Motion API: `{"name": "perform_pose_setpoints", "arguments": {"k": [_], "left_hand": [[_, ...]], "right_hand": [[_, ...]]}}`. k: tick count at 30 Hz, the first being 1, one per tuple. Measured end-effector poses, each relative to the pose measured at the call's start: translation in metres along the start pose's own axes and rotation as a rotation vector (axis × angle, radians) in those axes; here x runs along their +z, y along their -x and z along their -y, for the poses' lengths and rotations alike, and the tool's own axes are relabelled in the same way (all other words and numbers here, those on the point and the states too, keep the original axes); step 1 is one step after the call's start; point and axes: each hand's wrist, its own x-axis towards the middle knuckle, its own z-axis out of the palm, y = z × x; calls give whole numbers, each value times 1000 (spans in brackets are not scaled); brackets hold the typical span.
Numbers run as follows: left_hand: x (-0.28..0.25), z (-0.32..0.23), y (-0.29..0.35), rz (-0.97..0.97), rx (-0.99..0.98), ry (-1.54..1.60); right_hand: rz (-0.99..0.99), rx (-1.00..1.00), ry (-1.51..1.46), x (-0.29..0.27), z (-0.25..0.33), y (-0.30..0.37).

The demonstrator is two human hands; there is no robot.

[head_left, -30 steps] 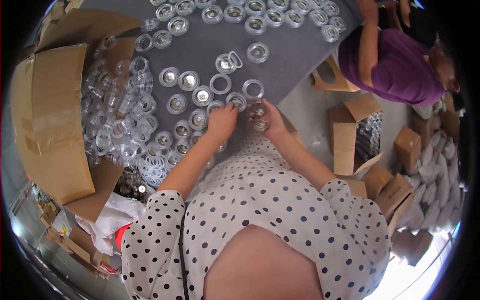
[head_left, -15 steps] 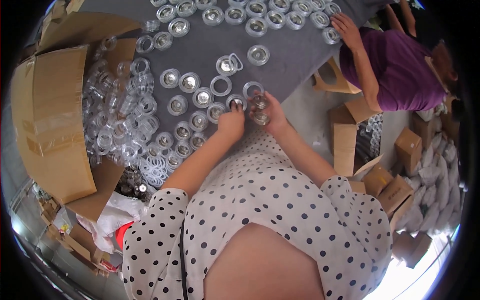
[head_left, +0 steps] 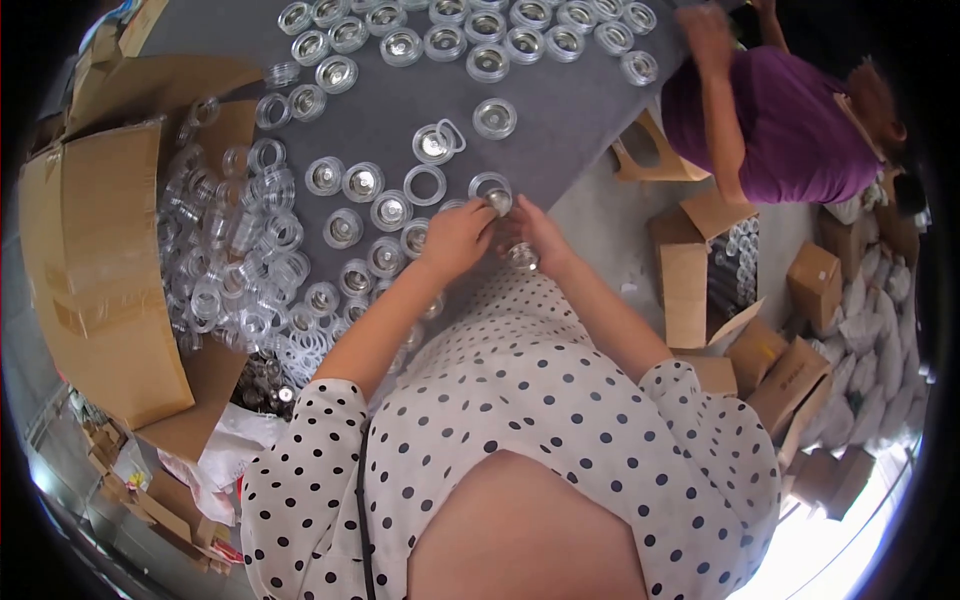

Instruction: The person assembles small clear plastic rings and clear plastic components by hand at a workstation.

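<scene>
My left hand point(head_left: 458, 240) is closed, its fingertips on a small round silvery cup-shaped piece point(head_left: 497, 202). Close beside it, my right hand point(head_left: 540, 238) curls around another silvery cup-shaped piece point(head_left: 522, 257), held low near the palm. Just beyond the fingertips lies a clear plastic ring point(head_left: 490, 184) on the grey tabletop. To the left of my hands stand several clear rings with silvery centres, one of them a ringed piece point(head_left: 391, 210). A clear ring without a centre point(head_left: 425, 185) lies among them. My left hand partly hides the nearest pieces.
A pile of clear plastic rings point(head_left: 240, 230) spills from an open cardboard box point(head_left: 95, 270) at left. Finished-looking rows of ringed pieces point(head_left: 487, 60) line the far table. A co-worker in purple point(head_left: 800, 130) is at far right, near an open carton point(head_left: 685, 295).
My left hand has moved from a ringed piece at the table to a silvery piece beside my right hand. The co-worker's hand has left the far ringed pieces.
</scene>
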Motion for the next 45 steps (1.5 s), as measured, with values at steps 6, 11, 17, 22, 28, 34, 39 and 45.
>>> {"name": "perform_pose_setpoints", "arguments": {"k": [6, 11, 17, 22, 28, 34, 39, 45], "left_hand": [[21, 15, -12, 81, 39, -352], [26, 1, -7, 193, -98, -425], [27, -4, -18, 287, -203, -429], [21, -1, -18, 260, -215, -250], [-12, -41, -4, -108, 133, 27], [-13, -7, 18, -202, -401, 498], [-27, 38, 14, -347, -311, 1], [-20, 39, 23, -176, -188, -470]], "right_hand": [[-76, -45, -13, -23, 2, -1], [-160, -100, -130, -30, 5, -2], [-210, -131, -198, -24, 17, -4], [-188, -172, -251, -19, 24, -9], [-230, -164, -282, 8, 20, -17], [-96, -56, -154, 44, 7, -19], [-119, -49, -101, 41, 2, -22], [-120, -43, -97, 32, 3, -19]]}}
